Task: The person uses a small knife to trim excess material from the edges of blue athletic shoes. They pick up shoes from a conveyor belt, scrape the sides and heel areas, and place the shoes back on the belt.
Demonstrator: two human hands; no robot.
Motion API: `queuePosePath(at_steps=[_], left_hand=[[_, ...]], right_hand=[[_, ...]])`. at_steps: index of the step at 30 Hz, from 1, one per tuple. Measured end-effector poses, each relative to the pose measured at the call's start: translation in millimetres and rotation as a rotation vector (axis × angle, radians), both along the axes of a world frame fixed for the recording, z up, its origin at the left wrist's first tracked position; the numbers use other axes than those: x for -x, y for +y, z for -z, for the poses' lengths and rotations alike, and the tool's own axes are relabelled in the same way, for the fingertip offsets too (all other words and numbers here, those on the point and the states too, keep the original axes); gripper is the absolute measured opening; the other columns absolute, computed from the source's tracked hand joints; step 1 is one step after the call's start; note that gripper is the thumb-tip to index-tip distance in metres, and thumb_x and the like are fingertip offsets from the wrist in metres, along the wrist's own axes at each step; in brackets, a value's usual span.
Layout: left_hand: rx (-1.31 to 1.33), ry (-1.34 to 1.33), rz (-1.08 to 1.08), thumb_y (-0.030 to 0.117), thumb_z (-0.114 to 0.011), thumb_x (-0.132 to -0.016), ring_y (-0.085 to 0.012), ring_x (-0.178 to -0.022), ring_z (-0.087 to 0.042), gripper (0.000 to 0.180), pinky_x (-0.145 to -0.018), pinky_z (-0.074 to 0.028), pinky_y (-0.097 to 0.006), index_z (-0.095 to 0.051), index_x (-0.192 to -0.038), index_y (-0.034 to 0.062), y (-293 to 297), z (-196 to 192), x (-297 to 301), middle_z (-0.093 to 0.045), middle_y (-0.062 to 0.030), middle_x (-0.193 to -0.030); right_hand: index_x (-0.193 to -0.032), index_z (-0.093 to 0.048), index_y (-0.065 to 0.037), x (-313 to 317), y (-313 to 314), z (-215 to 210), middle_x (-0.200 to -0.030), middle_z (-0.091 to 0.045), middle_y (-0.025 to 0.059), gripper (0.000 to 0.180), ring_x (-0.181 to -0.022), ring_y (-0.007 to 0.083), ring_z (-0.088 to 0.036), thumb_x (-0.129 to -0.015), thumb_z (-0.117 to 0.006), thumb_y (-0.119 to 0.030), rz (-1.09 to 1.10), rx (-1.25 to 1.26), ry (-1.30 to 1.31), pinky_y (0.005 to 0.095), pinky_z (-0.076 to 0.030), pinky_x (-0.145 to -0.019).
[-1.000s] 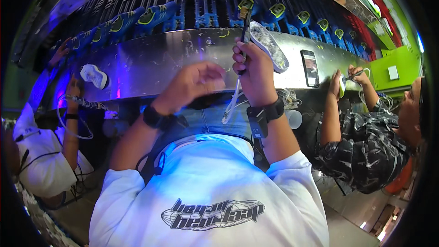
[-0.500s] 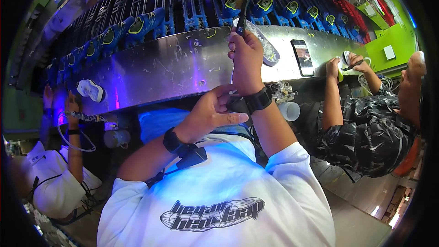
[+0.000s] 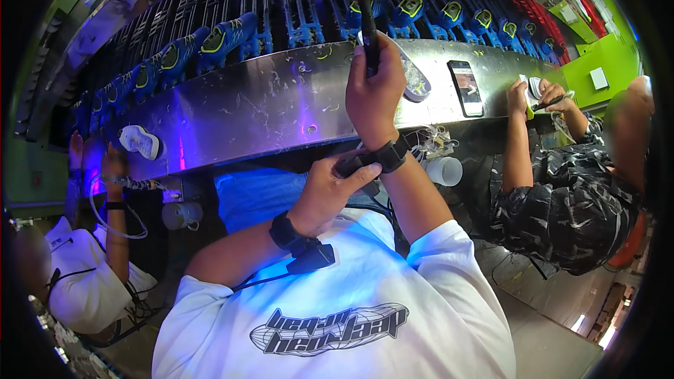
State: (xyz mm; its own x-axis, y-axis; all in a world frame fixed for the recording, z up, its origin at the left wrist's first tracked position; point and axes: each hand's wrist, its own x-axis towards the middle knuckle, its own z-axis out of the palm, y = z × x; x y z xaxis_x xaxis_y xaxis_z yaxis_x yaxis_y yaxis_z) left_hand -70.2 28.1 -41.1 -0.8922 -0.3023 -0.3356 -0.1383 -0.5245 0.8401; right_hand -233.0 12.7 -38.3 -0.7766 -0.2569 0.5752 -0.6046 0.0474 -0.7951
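Right hand (image 3: 377, 91): my grip is closed around the handle of a dark brush (image 3: 368, 28), raised above the near part of the tabletop (image 3: 253, 98) and standing nearly upright, head end pointing toward the racks. The head end is too dark to judge the bristles.

Left hand (image 3: 324, 193): my grip is clasped on the black wristband (image 3: 390, 156) at my right wrist, thumb laid along it; the fingers underneath are partly hidden.

Position of nearby items: a pale sole (image 3: 415, 78) lies on the tabletop just beyond my right hand, partly covered by it. A phone (image 3: 466, 88) lies to the right of the sole, apart from it. A white shoe part (image 3: 139, 142) rests well off to the left. Blue shoes (image 3: 223, 38) stand along the racks behind.

Handling assessment: the brush appears light and stiff, unlikely to break; a smooth handle could turn if damp. Best hold is mid-handle, clear of the head. The wristband looks flexible in its strap and rigid in its casing; I judge it safest taken by the strap edge, without pulling any cable.
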Motion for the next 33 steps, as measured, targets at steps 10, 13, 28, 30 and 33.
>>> queuePosePath(at_steps=[10, 13, 28, 30, 33], left_hand=[[-0.058, 0.028, -0.040, 0.010, -0.075, -0.095, -0.0140, -0.099, -0.068, 0.041, -0.092, -0.054, -0.030, -0.063, -0.132, -0.0023, 1.5, 5.2, -6.3, -0.072, -0.0057, -0.115], [-0.080, 0.021, -0.052, 0.010, -0.076, -0.094, -0.0134, -0.100, -0.067, 0.041, -0.092, -0.054, -0.030, -0.063, -0.131, -0.0019, -0.9, 6.5, -9.3, -0.071, -0.0053, -0.115], [-0.066, -0.138, -0.092, 0.013, -0.081, -0.090, -0.0105, -0.087, -0.069, 0.028, -0.080, -0.055, -0.027, -0.072, -0.114, 0.0018, -7.2, 1.2, -24.0, -0.073, -0.0019, -0.098], [-0.004, -0.110, -0.113, 0.014, -0.082, -0.090, -0.0085, -0.085, -0.067, 0.030, -0.077, -0.055, -0.027, -0.073, -0.114, 0.0001, -4.1, 1.4, -27.5, -0.073, -0.0016, -0.097], [0.219, -0.049, 0.058, 0.018, -0.082, -0.090, -0.0057, -0.090, -0.065, 0.039, -0.081, -0.054, -0.025, -0.070, -0.122, -0.0029, -10.5, 0.9, -29.7, -0.074, -0.0040, -0.106]], right_hand=[[-0.123, -0.058, 0.001, -3.2, -0.3, -12.8, -0.104, -0.066, 0.0187, 0.033, -0.084, 0.0336, -0.068, -0.092, -0.068, -0.002, 0.025, -0.047, 0.375, 0.0410, -0.055, -0.071], [-0.125, -0.058, -0.001, -6.7, -2.7, -12.7, -0.104, -0.066, 0.0179, 0.035, -0.084, 0.0356, -0.068, -0.091, -0.067, -0.001, 0.055, -0.080, 0.477, 0.0423, -0.055, -0.071], [-0.128, -0.060, -0.005, -28.4, -8.0, 4.6, -0.105, -0.067, 0.0144, 0.043, -0.090, 0.0338, -0.068, -0.087, -0.071, -0.001, -0.103, -0.233, 0.599, 0.0434, -0.056, -0.073], [-0.127, -0.060, -0.004, -33.2, -5.5, 8.0, -0.104, -0.067, 0.0160, 0.040, -0.090, 0.0357, -0.067, -0.088, -0.069, -0.001, -0.082, -0.271, 0.453, 0.0438, -0.055, -0.075], [-0.126, -0.061, -0.003, -30.8, -2.2, 11.5, -0.107, -0.067, 0.0190, 0.035, -0.096, 0.0422, -0.066, -0.091, -0.066, -0.002, -0.103, -0.227, 0.258, 0.0470, -0.054, -0.081]])
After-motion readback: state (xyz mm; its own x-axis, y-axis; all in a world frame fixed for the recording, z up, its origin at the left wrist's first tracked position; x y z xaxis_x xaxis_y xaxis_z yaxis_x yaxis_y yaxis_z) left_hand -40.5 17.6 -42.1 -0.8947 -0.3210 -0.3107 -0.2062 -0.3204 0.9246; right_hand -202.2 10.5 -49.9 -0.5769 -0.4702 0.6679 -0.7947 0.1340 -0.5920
